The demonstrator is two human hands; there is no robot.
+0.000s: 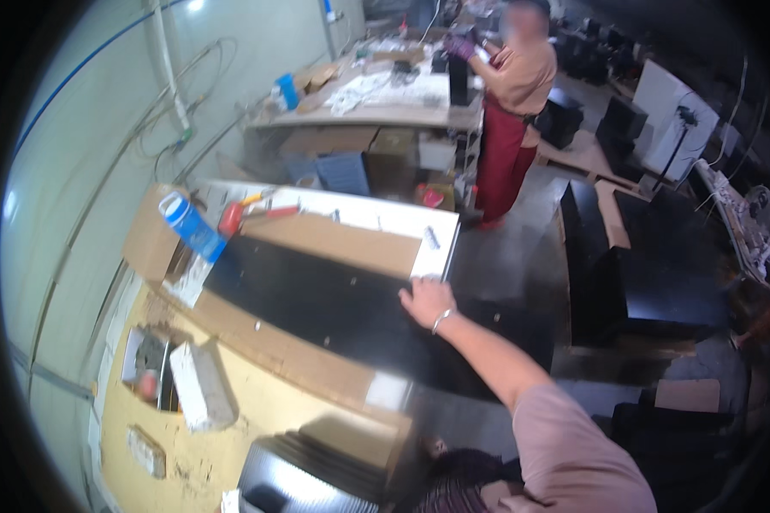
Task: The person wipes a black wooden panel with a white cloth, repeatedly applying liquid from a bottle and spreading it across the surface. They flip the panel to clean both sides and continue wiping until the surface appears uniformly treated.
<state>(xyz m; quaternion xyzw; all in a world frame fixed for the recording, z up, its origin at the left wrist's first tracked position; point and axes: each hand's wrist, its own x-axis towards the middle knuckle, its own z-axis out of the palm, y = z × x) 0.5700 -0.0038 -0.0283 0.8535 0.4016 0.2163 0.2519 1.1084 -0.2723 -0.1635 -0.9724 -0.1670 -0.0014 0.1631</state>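
My right hand (428,301), with a bracelet at the wrist, reaches in from the lower right. Its palm faces down and its fingers are apart, touching the far edge of a long black panel (316,291) near the white table corner. Small light pegs or dots stand out on the panel's face. The panel lies between brown cardboard strips (321,237), its right end reaching past the table's edge. My left hand does not show. Dark purple striped fabric (458,494) lies at the bottom edge; what it belongs to is unclear.
Beyond the panel are a blue bottle (192,227) and a red-headed hammer (231,218). A yellowish worktop (158,479) nearer me bears a white block (201,389) and stacked dark panels (308,474). Black cabinets (659,282) stand right. A co-worker (513,120) stands at a far table.
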